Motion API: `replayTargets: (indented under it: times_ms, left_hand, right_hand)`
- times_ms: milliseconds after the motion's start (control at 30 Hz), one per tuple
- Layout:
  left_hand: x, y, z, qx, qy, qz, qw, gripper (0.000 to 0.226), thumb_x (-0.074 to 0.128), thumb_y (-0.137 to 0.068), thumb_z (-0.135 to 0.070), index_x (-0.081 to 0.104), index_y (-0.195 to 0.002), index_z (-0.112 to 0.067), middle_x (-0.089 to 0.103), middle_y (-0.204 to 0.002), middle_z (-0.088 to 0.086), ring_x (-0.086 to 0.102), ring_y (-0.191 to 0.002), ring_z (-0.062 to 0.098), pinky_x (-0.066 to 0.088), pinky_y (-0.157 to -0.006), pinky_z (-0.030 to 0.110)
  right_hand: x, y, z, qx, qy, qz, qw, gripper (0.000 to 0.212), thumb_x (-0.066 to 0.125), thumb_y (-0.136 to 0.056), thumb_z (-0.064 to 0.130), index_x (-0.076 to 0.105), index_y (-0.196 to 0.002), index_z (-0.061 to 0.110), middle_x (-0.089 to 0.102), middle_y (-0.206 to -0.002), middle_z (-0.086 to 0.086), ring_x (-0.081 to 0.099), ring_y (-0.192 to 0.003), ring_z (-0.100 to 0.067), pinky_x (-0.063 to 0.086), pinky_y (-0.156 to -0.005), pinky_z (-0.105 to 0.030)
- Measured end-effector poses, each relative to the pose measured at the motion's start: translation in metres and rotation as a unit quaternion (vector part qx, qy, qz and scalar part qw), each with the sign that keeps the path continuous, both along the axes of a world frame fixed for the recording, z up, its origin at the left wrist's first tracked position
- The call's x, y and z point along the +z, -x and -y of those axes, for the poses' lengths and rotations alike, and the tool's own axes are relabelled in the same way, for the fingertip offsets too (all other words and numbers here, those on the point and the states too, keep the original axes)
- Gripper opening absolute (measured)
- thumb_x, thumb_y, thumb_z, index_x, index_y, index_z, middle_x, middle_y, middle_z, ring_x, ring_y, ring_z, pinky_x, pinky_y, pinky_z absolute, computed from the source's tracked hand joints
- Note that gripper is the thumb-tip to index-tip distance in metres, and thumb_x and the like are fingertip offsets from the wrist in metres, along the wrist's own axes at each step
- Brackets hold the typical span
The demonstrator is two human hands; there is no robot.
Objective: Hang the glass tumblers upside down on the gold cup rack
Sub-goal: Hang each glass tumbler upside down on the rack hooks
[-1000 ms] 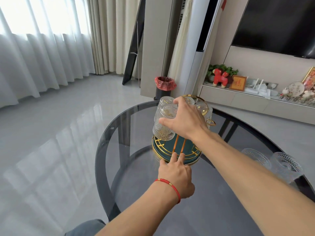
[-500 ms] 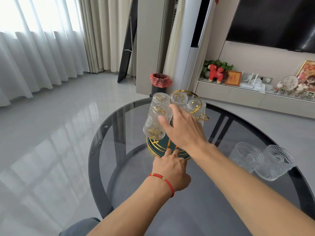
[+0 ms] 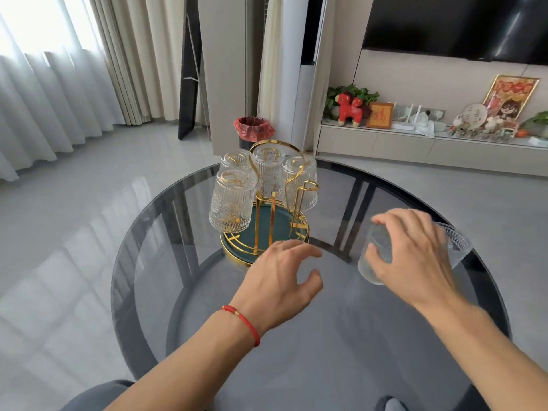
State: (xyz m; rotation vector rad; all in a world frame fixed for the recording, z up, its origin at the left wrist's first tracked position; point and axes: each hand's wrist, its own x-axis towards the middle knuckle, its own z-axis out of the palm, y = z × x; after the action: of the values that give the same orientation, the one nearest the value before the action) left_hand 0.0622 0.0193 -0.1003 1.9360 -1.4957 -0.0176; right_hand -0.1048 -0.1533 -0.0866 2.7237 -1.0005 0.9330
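While the left hand [image 3: 280,278] hovers low in the middle of the frame, fingers loosely spread and holding nothing, its fingertips sit just at the near rim of the rack's green tray [image 3: 267,229]; a red string [image 3: 243,320] circles that wrist; at right centre the right hand [image 3: 415,253] curls down over a tumbler [image 3: 375,256] standing on the round smoked-glass table [image 3: 326,336], fingers wrapped round its wall; a second tumbler [image 3: 458,243] shows just behind that hand, mostly hidden, and whether the two glasses touch cannot be told; further up, at the frame's centre, the gold rack [image 3: 267,203] stands on the table's far half with four tumblers hung mouth-down on its arms; the nearest [image 3: 231,203] hangs at the rack's left, three more cluster behind it under the looped handle; one bare arm [image 3: 302,200] sticks up at the rack's right; beyond the table, a bin [image 3: 254,132] with a red liner stands on the grey floor.
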Motion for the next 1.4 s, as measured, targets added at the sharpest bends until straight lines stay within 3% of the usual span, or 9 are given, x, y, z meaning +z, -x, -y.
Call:
replayTargets:
  times_ms: [233,500,667,800,967,1033,1167,1267,1400]
  left_hand:
    - [-0.007,0.017,-0.003,0.012,-0.009,0.004,1.000,0.039,0.061,-0.092,-0.033,0.068,-0.129,-0.024,0.070,-0.127,-0.006,0.055,-0.123,0.015,0.046,-0.101,0.029]
    - [-0.008,0.030,0.001,0.013,-0.001,-0.125,0.992,0.050,0.068,-0.096,-0.044,0.058,-0.141,-0.026,0.065,-0.134,-0.008,0.057,-0.126,0.006,0.052,-0.104,0.035]
    - [-0.005,0.038,-0.002,-0.052,0.005,-0.353,0.934,0.104,0.078,-0.069,-0.070,0.028,-0.157,-0.045,0.049,-0.149,-0.013,0.051,-0.133,0.004,0.056,-0.101,0.038]
    - [-0.007,0.035,-0.005,-0.009,0.054,-0.399,0.915,0.091,0.089,-0.060,-0.056,0.052,-0.141,-0.035,0.068,-0.128,-0.006,0.064,-0.120,0.007,0.057,-0.100,0.044]
    - [0.000,0.028,-0.007,0.050,0.118,-0.547,0.827,0.077,0.092,-0.054,-0.046,0.062,-0.120,-0.021,0.075,-0.111,0.010,0.076,-0.098,0.024,0.065,-0.081,0.048]
    - [0.004,0.025,-0.008,0.051,0.150,-0.610,0.776,0.071,0.091,-0.062,-0.037,0.059,-0.120,-0.014,0.074,-0.112,0.016,0.076,-0.100,0.027,0.065,-0.076,0.048]
    - [0.008,0.020,-0.011,0.036,0.163,-0.655,0.737,0.059,0.079,-0.074,-0.026,0.055,-0.126,-0.015,0.070,-0.121,0.015,0.074,-0.108,0.030,0.063,-0.088,0.053]
    - [0.009,0.018,-0.012,0.029,0.134,-0.628,0.766,0.060,0.072,-0.079,-0.035,0.054,-0.134,-0.020,0.066,-0.128,0.011,0.067,-0.120,0.027,0.060,-0.095,0.047]
    - [0.006,0.016,-0.014,0.062,0.071,-0.422,0.902,0.067,0.044,-0.094,-0.057,0.039,-0.156,-0.031,0.057,-0.146,-0.007,0.053,-0.134,0.011,0.042,-0.114,0.037]
  right_hand:
    - [-0.015,0.020,0.030,-0.105,-0.053,-0.185,0.976,0.088,0.048,-0.087,0.073,0.028,-0.158,0.024,0.056,-0.144,-0.004,0.029,-0.144,-0.033,0.016,-0.113,-0.051]
    - [-0.006,0.011,0.007,0.041,-0.111,-0.034,0.992,0.088,0.087,-0.069,0.044,0.046,-0.146,0.030,0.056,-0.117,-0.003,0.047,-0.122,-0.023,0.023,-0.116,-0.043]
    - [0.000,0.007,-0.029,0.232,-0.263,0.023,0.936,0.098,0.088,-0.066,0.037,0.033,-0.144,0.056,0.050,-0.130,0.029,0.046,-0.126,0.017,0.031,-0.097,0.000]
    - [-0.005,-0.001,-0.049,0.283,-0.282,0.016,0.916,0.100,0.085,-0.064,0.031,0.033,-0.145,0.059,0.048,-0.138,0.041,0.046,-0.130,0.019,0.033,-0.097,0.000]
    - [-0.002,-0.007,-0.049,0.247,-0.380,0.049,0.890,0.082,0.074,-0.069,0.080,0.035,-0.140,0.065,0.047,-0.145,0.035,0.042,-0.137,0.016,0.037,-0.109,-0.012]
    - [-0.003,-0.009,-0.046,0.212,-0.480,0.068,0.849,0.078,0.060,-0.068,0.092,0.044,-0.138,0.060,0.053,-0.145,0.026,0.050,-0.135,0.006,0.041,-0.114,-0.030]
    - [-0.009,-0.015,-0.048,0.221,-0.709,0.158,0.651,0.066,0.069,-0.086,0.061,0.059,-0.140,0.024,0.071,-0.136,-0.008,0.073,-0.114,-0.033,0.057,-0.100,-0.046]
    - [-0.009,-0.019,-0.050,0.226,-0.714,0.228,0.622,0.055,0.074,-0.090,0.042,0.062,-0.137,0.016,0.074,-0.129,-0.016,0.073,-0.113,-0.037,0.061,-0.090,-0.040]
    - [-0.002,-0.026,-0.044,0.178,-0.631,0.343,0.673,0.063,0.086,-0.076,0.034,0.062,-0.134,0.024,0.080,-0.113,-0.013,0.076,-0.107,-0.028,0.062,-0.087,-0.039]
